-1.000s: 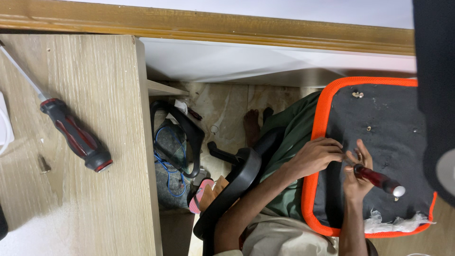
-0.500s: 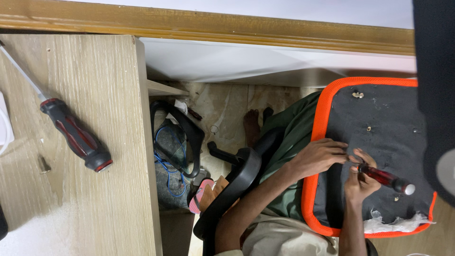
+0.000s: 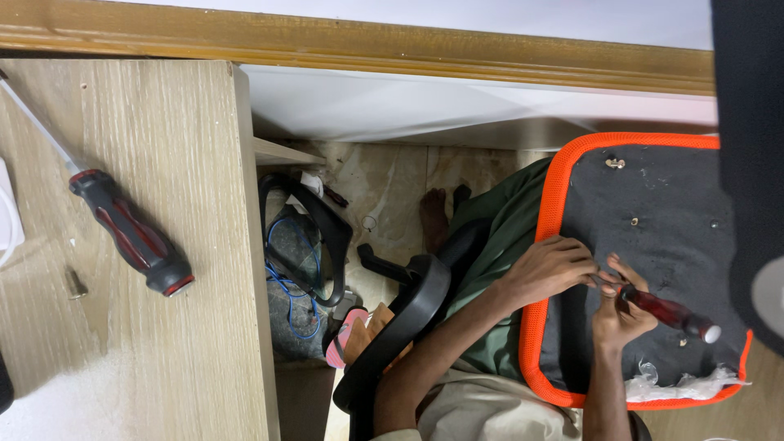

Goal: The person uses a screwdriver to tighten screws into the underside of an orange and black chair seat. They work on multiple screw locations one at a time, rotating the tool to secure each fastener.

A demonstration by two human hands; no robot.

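Two hands meet over the dark, orange-rimmed seat cushion (image 3: 653, 204) on the person's lap. The right hand (image 3: 621, 314) is closed around a red-handled screwdriver (image 3: 665, 312), while the left hand (image 3: 551, 269) pinches at its tip. The shaft and whatever it bears on are hidden under the fingers. Its long axis runs slantwise, the tip pointing up-left toward the left hand, the white butt down-right

A single camera on the person's head looks steeply down, close over the lap and the hands. It takes in the wooden desk (image 3: 139, 245) at left, the floor (image 3: 392, 184) between, and the orange-edged seat cushion (image 3: 653, 220) at right.
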